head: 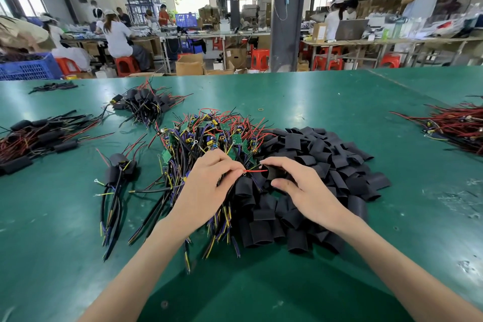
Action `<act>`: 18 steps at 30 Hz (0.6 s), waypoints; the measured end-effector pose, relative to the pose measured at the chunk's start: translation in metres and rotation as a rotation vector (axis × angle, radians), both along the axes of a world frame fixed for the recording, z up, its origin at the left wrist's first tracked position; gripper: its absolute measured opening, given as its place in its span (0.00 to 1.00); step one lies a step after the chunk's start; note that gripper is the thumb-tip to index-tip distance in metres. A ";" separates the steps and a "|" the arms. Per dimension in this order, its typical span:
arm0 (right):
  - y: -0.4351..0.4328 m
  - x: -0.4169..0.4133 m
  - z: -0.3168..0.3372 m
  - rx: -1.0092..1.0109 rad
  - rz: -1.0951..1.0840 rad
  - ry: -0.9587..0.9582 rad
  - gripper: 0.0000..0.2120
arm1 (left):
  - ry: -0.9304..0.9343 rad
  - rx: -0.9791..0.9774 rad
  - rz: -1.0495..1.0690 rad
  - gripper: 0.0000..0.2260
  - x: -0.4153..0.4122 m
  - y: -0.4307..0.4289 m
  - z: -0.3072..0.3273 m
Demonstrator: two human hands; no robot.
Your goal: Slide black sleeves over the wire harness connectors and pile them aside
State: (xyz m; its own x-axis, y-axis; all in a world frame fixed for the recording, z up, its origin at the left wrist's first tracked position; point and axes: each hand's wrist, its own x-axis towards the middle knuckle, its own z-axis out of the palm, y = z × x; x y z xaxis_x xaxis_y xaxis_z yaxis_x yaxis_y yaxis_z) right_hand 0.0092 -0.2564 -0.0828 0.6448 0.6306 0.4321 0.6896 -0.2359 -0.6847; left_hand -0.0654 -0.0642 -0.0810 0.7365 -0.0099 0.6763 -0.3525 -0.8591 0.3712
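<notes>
A heap of wire harnesses (209,138) with small green boards lies in the middle of the green table (326,97). To its right spreads a pile of loose black sleeves (326,159). My left hand (209,185) pinches the red wire (254,171) of one harness over the heap's front. My right hand (300,185) holds a black sleeve (273,174) between thumb and fingers, its mouth at the tip of the red wire. A small group of sleeved harnesses (119,170) lies to the left.
More sleeved harnesses lie in piles at the far left (34,138) and back left (146,102). A bundle of red-wired harnesses (454,128) sits at the right edge. Workers, red stools and boxes stand beyond the table's far edge.
</notes>
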 end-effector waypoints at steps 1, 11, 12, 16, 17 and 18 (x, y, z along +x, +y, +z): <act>0.000 -0.001 -0.001 -0.018 -0.001 -0.022 0.18 | -0.006 0.015 0.000 0.05 0.000 0.000 0.000; 0.014 -0.013 -0.012 -0.245 -0.205 -0.647 0.08 | 0.155 0.005 -0.175 0.19 -0.006 -0.023 -0.010; 0.015 -0.014 -0.011 -0.229 -0.229 -0.628 0.07 | 0.152 0.008 -0.170 0.20 -0.007 -0.023 -0.009; 0.010 -0.008 -0.007 -0.185 -0.417 -0.501 0.07 | 0.032 0.118 -0.018 0.23 -0.009 -0.009 0.001; 0.007 -0.005 -0.006 -0.172 -0.438 -0.417 0.07 | 0.037 0.141 0.028 0.24 -0.009 -0.003 0.004; 0.004 -0.002 -0.004 -0.153 -0.439 -0.331 0.07 | 0.071 0.166 0.072 0.25 -0.009 0.003 0.006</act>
